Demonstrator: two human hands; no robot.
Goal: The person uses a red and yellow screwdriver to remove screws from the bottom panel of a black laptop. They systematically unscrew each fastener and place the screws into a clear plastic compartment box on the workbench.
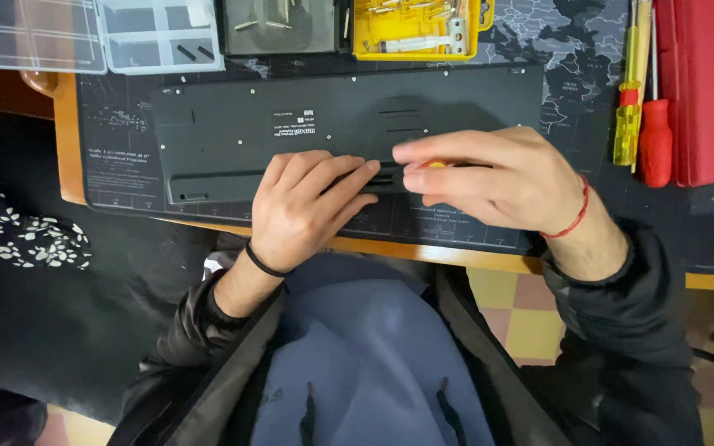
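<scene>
Dark map mat (pixel 572 49) is covering the desk | left hand (pixel 303 206) is pressing flat on black keyboard back (pixel 332 124), mid frame | right hand (pixel 489 177) is pinching an orange-handled tool (pixel 434 164).

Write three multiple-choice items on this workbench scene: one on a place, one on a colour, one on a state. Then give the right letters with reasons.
1. Where do the loose screwdrivers lie?
A. right of the keyboard
B. on the person's lap
C. in the clear box

2. What colour is the tray of small tools at the top?
A. blue
B. yellow
C. white

3. How does the keyboard lie?
A. keys up
B. standing on edge
C. underside up

Answers: 1 A, they rest on the mat beside the red case. 2 B, its rim is bright yellow. 3 C, the plain back with a label faces up, under the left hand and right hand.
</scene>
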